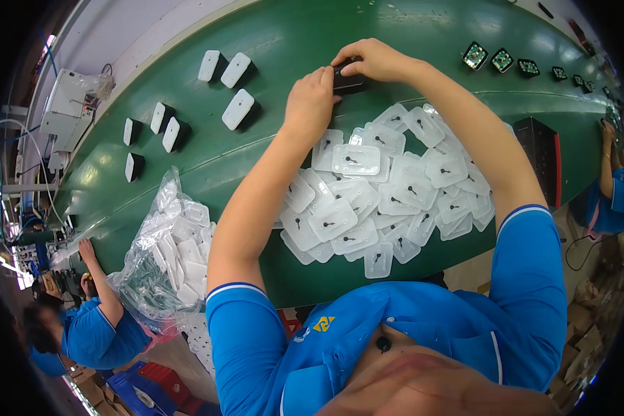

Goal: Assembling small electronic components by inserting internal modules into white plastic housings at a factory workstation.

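Observation:
On the far middle of the green bench [270, 184], a small black box-like housing [349, 83] sits between my hands. My left hand [312, 97] is closed against its left side. From the top and right, my right hand [374, 61] grips the same housing, its thumb and fingers bent over the upper face. Part of the housing is covered by my fingers. Nearer to me, between my forearms, lies a heap of translucent white covers [356, 160], each with a small dark mark like a keyhole.
Several black housings with white tops [238, 109] stand at the left. A clear plastic bag [145, 274] of white covers lies front left. Green circuit boards [502, 60] line the far right, beyond a black box [538, 156]. Co-workers sit left [93, 333] and right [607, 201].

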A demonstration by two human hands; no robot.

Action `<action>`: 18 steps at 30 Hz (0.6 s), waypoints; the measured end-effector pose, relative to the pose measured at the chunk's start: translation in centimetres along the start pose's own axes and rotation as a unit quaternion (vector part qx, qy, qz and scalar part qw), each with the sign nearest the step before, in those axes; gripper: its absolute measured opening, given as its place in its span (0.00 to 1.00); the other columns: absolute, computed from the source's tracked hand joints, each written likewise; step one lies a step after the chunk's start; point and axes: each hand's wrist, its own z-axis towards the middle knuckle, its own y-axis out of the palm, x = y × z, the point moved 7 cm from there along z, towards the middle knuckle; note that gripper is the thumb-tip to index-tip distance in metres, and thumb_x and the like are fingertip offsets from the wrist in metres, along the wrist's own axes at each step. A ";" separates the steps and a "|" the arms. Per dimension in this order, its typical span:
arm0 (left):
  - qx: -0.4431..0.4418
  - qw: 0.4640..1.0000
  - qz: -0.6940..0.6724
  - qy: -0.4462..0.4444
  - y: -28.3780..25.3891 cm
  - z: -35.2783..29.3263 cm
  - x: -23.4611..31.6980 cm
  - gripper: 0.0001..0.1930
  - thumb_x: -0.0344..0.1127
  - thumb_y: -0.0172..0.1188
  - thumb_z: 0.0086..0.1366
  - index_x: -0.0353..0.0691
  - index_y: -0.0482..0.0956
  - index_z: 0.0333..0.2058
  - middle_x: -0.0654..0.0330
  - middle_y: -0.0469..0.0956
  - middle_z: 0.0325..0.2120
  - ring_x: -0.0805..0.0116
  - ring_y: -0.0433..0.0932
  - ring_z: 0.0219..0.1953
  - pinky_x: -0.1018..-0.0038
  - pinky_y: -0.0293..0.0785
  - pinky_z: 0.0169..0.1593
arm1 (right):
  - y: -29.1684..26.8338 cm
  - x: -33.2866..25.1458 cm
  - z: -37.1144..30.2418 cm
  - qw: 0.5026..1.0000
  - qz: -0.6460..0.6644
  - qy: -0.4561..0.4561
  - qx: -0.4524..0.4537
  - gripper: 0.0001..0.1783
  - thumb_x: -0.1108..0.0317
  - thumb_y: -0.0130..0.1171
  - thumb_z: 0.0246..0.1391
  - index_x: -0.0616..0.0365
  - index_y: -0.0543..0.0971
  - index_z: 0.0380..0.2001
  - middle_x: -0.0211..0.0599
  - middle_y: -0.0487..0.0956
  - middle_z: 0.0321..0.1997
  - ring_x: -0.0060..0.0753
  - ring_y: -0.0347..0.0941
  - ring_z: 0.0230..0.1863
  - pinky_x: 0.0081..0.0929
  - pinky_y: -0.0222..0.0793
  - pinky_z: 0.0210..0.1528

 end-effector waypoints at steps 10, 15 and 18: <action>0.000 0.926 -0.328 -0.188 -0.9 1.2 -3.8 0.13 0.31 0.55 0.60 0.29 0.74 0.42 0.52 0.77 0.34 0.65 0.77 0.31 0.75 0.74 0.37 | -0.1 -1.4 -1.5 0.971 0.144 -0.055 0.183 0.14 0.62 0.51 0.56 0.54 0.75 0.44 0.32 0.77 0.37 0.32 0.71 0.36 0.26 0.67 0.41; -0.014 0.843 -0.491 -0.220 -0.3 0.2 -3.6 0.12 0.33 0.55 0.62 0.29 0.75 0.39 0.55 0.76 0.29 0.72 0.75 0.27 0.81 0.75 0.32 | 0.1 -1.5 -2.0 0.972 0.195 -0.011 0.131 0.14 0.59 0.50 0.56 0.53 0.75 0.41 0.33 0.77 0.37 0.33 0.72 0.36 0.26 0.66 0.39; -0.034 0.828 -0.511 -0.229 0.3 0.4 -2.4 0.12 0.32 0.55 0.61 0.27 0.74 0.38 0.55 0.76 0.28 0.72 0.76 0.24 0.81 0.75 0.30 | -0.7 -1.0 -3.2 0.988 0.049 0.071 0.126 0.18 0.54 0.50 0.56 0.51 0.72 0.46 0.33 0.77 0.36 0.32 0.72 0.35 0.26 0.66 0.38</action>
